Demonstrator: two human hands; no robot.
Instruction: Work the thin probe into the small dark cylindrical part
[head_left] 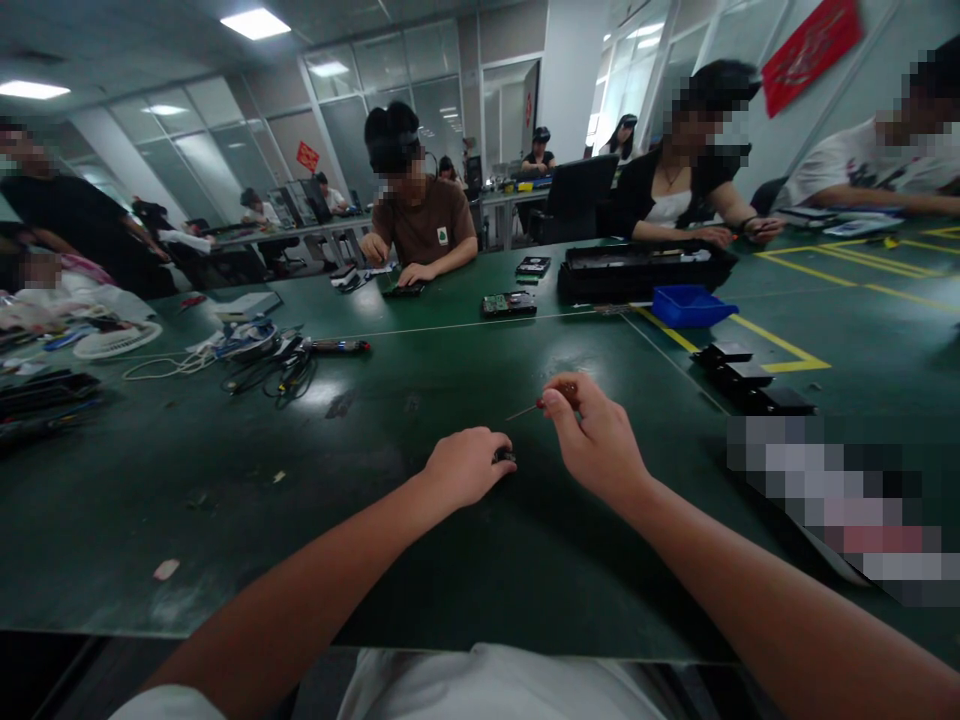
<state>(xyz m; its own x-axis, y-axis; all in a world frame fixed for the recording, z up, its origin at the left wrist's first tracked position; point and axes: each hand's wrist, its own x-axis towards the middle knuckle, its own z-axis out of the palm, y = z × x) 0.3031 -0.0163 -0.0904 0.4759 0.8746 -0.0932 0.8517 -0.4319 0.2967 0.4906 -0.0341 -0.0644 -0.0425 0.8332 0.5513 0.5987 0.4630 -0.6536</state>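
Note:
Near the middle of the green table (420, 540), my left hand (466, 466) has its fingers closed round a small dark part (505, 456), which shows between thumb and fingertips. Most of that part is hidden by the hand. To the right, my right hand (592, 425) grips a screwdriver (568, 392) by its brownish-red handle. The thin shaft points left, its tip above and just right of the small part, not touching it.
Cables (281, 360) and a pen-like tool (337, 346) lie at the left. Further back are circuit-board drives (509, 304), a black case (645, 270) and a blue tray (690, 306). Black brackets (750, 380) stand right. Co-workers sit across the table.

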